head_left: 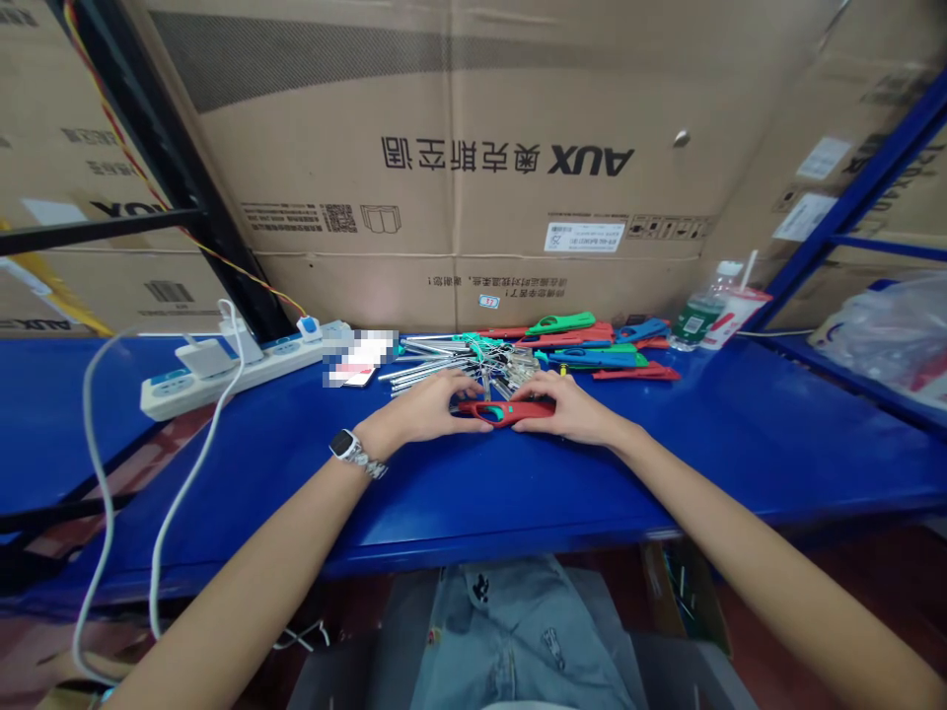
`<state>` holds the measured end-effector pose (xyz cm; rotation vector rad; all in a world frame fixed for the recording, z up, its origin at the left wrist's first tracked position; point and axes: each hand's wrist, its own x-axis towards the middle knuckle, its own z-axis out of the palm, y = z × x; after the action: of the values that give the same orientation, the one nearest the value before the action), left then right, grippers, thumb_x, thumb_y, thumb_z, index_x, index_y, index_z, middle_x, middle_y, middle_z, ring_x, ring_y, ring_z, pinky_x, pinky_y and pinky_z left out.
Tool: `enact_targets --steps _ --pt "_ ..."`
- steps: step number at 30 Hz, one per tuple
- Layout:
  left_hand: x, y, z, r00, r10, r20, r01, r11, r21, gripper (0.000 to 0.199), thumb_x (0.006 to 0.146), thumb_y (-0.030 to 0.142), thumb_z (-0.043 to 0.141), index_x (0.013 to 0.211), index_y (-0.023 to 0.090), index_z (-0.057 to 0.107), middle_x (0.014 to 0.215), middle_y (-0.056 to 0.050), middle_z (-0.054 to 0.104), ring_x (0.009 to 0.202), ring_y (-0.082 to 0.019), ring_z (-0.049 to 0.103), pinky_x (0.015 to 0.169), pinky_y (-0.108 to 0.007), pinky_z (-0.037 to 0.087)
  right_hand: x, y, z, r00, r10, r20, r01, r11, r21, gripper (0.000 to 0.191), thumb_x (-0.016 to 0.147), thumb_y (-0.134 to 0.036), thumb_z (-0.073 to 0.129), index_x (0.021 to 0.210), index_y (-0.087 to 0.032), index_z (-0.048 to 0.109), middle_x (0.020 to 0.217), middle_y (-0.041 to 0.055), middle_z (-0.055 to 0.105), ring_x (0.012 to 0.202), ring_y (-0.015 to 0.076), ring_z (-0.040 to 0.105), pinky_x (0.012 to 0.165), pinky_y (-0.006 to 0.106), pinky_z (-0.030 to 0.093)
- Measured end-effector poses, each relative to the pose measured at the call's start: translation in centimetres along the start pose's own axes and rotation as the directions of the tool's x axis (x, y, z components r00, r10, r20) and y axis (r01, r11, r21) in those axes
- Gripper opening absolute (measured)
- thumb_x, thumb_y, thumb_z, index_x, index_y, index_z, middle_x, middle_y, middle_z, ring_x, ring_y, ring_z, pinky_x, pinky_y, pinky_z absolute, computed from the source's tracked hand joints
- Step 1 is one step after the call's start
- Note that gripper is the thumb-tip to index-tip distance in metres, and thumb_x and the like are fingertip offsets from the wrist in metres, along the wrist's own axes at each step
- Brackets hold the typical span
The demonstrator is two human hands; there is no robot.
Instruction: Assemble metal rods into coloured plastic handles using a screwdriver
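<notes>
Near the middle of the blue shelf, a red utility lighter body (503, 412) with a green trigger lies level between my two hands. Its left end is gripped by the thumb and fingers of my left hand (433, 406), which has a watch at the wrist. My right hand (566, 409) is closed round the other end. Just beyond my fingertips is a heap of metal lighter tubes (429, 367) with thin wires and small green parts. Behind my right hand are piled several red, blue and green lighter shells (584, 357).
A white power strip (244, 370) with plugs and cables lies at the left. A partly blurred card (361, 360) is beside the tubes. At the back right stand a bottle (699, 320) and a cup with a straw (732, 320). A large cardboard box (473, 79) rises behind.
</notes>
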<state>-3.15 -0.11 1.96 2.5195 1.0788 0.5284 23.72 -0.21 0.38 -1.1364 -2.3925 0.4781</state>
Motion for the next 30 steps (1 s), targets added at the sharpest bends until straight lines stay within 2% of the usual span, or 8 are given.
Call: enact_targets --steps 7,12,16,21,26,30 --pt "0.4 0.2 1.2 0.999 0.011 -0.046 -0.006 0.995 0.1 0.045 0.088 0.06 0.069 0.107 0.019 0.072 0.102 -0.009 0.069 0.095 -0.025 0.063 0.079 -0.036 0.049 0.1 0.9 0.0 0.999 -0.04 0.005 0.04 0.997 0.061 0.025 0.084 -0.037 0.079 0.105 -0.023 0.076 0.103 0.0059 0.072 0.101 0.0257 0.064 0.098 0.05 0.044" --pt "0.4 0.4 1.9 0.997 0.049 -0.057 -0.04 0.988 0.152 0.04 0.09 0.058 0.067 0.098 0.019 0.072 0.096 -0.008 0.065 0.092 -0.025 0.061 0.075 -0.036 0.048 0.2 1.0 0.0 1.0 -0.018 -0.006 0.019 0.986 0.165 0.025 0.082 -0.034 0.081 0.102 -0.02 0.077 0.1 0.0062 0.07 0.093 0.0221 0.064 0.088 0.041 0.049" --pt "0.6 1.1 2.3 0.996 0.026 -0.083 -0.015 0.991 0.131 0.041 0.087 0.057 0.071 0.103 0.019 0.071 0.099 -0.008 0.065 0.094 -0.025 0.062 0.077 -0.036 0.049 0.3 1.1 0.0 1.0 -0.017 0.002 0.017 0.984 0.18 0.027 0.08 -0.035 0.082 0.104 -0.022 0.079 0.095 0.0045 0.068 0.088 0.0206 0.063 0.083 0.038 0.05" --pt "0.9 1.5 2.6 0.996 0.026 -0.089 -0.018 0.995 0.098 0.031 0.089 0.046 0.072 0.099 0.017 0.072 0.097 -0.008 0.066 0.093 -0.025 0.062 0.077 -0.035 0.049 0.4 1.1 -0.1 1.0 -0.004 0.013 0.002 0.99 0.139 0.03 0.082 -0.037 0.081 0.108 -0.023 0.08 0.088 0.0027 0.061 0.079 0.0183 0.058 0.075 0.035 0.049" --pt "1.1 1.2 2.7 0.996 0.003 -0.084 0.004 0.997 0.079 0.035 0.087 0.05 0.074 0.103 0.018 0.075 0.094 -0.007 0.064 0.088 -0.023 0.062 0.076 -0.034 0.05 0.5 1.0 -0.1 0.999 -0.005 0.033 0.001 0.991 0.133 0.03 0.082 -0.037 0.081 0.109 -0.024 0.08 0.087 0.0016 0.06 0.078 0.0172 0.056 0.075 0.033 0.049" --pt "1.0 1.3 2.7 0.996 -0.02 -0.088 0.028 0.996 0.089 0.039 0.089 0.052 0.071 0.108 0.018 0.077 0.092 -0.008 0.063 0.087 -0.025 0.061 0.075 -0.036 0.049 0.7 1.0 -0.2 0.999 -0.011 0.039 0.006 0.993 0.115 0.028 0.082 -0.036 0.081 0.107 -0.024 0.08 0.088 0.0018 0.062 0.08 0.0182 0.059 0.076 0.034 0.049"
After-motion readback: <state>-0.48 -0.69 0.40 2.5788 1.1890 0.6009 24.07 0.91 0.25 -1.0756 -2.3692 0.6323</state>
